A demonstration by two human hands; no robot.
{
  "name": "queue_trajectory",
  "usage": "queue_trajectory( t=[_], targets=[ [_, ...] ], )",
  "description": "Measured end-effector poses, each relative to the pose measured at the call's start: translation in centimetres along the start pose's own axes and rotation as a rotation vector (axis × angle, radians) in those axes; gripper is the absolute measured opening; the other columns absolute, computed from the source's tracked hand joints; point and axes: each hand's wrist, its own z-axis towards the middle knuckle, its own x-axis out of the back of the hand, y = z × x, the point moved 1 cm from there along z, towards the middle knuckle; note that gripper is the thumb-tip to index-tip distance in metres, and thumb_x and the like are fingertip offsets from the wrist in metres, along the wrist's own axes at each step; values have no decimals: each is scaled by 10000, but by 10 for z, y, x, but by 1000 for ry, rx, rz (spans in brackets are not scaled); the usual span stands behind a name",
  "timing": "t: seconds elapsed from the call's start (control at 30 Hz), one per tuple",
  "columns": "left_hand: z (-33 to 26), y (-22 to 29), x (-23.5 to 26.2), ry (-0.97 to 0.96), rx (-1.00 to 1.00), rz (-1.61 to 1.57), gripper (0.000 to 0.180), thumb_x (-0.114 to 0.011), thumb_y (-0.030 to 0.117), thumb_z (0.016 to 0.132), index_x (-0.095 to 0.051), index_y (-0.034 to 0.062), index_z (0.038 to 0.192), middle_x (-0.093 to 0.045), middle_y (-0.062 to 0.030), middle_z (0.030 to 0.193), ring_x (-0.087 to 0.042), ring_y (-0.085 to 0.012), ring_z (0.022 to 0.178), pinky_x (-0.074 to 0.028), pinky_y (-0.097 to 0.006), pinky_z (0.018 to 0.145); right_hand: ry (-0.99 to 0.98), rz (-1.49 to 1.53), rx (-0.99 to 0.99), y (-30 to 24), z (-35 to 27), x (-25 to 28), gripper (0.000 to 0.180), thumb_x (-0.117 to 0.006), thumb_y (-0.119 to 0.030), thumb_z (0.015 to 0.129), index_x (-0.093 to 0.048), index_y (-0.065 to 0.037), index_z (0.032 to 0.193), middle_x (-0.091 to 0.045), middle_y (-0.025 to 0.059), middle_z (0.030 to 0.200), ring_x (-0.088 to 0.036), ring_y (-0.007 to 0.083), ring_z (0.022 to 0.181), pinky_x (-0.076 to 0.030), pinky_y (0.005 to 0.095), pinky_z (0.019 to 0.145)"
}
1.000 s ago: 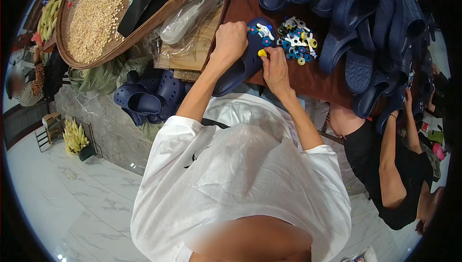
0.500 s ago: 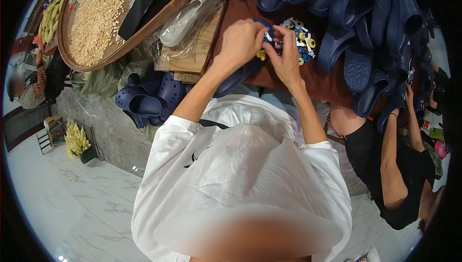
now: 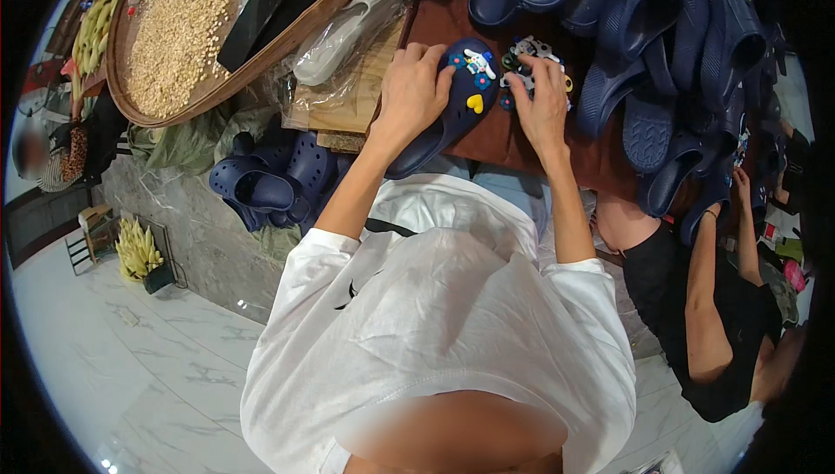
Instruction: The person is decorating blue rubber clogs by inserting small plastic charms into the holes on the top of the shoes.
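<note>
A navy clog [image 3: 450, 123] lies on the brown table top in front of me, its toe pointing away. Fixed to its upper are a yellow heart charm [image 3: 475, 103], a white cartoon figure charm [image 3: 478, 63] and small blue flower charms. My left hand [image 3: 410, 90] grips the clog along its left side, thumb on the upper. To the right of the clog, my right hand [image 3: 543, 102] reaches into a pile of small colourful shoe charms [image 3: 532, 46]. Its thumb and fingers are apart over the pile and partly cover it.
Many navy clogs [image 3: 639, 13] are heaped at the far right. Plastic-wrapped pale clogs [image 3: 348, 35] lie on a wooden board beside a basket tray [image 3: 252, 61] of grain. More navy clogs [image 3: 265, 183] sit at the left. A person in black [image 3: 722, 317] works at the right.
My hands have parted: the right moved from the clog to the charm pile, and the left shifted left along the clog. The white figure charm now shows on the upper.
</note>
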Motion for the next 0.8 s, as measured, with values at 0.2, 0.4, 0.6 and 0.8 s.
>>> queue_trajectory(
  t=[0.2, 0.4, 0.6, 0.8],
  targets=[
    [-12, -5, -16, -20, 159, -28, 302, -577, 187, 933, -663, 42, 1184, -663, -192, 1056, -631, -382, 1007, -504, -460, 870, -336, 314, 66, -20, -12, -3, 439, -812, -223, 777, -665, -107, 1174, -554, 101, 1075, -588, 296, 989, -483, 402, 888],
    [-13, -9, -20, 23, 126, -10, 292, -581, 185, 916, -670, 45, 1156, -654, -184, 1024, -632, -370, 958, -523, -470, 824, -386, 348, 114, -21, -18, -6, 241, -762, -163, 823, -714, -79, 1043, -559, 99, 1078, -600, 282, 975, -496, 394, 858],
    [-14, -6, -20, 17, 172, -18, 285, -558, 167, 934, -672, 52, 1168, -664, -178, 1046, -633, -372, 991, -499, -458, 865, -407, 334, 247, -21, -13, -8, 198, -701, -92, 852, -592, -39, 1007, -545, 133, 1028, -578, 327, 952, -474, 418, 846],
    [-14, -4, -20, 15, 186, -22, 283, -548, 162, 936, -679, 55, 1163, -663, -177, 1049, -629, -371, 994, -495, -462, 874, -378, 402, 253, -17, -22, -17, 198, -661, -52, 866, -503, -2, 973, -502, 156, 945, -546, 358, 891, -448, 444, 795]
  ],
)
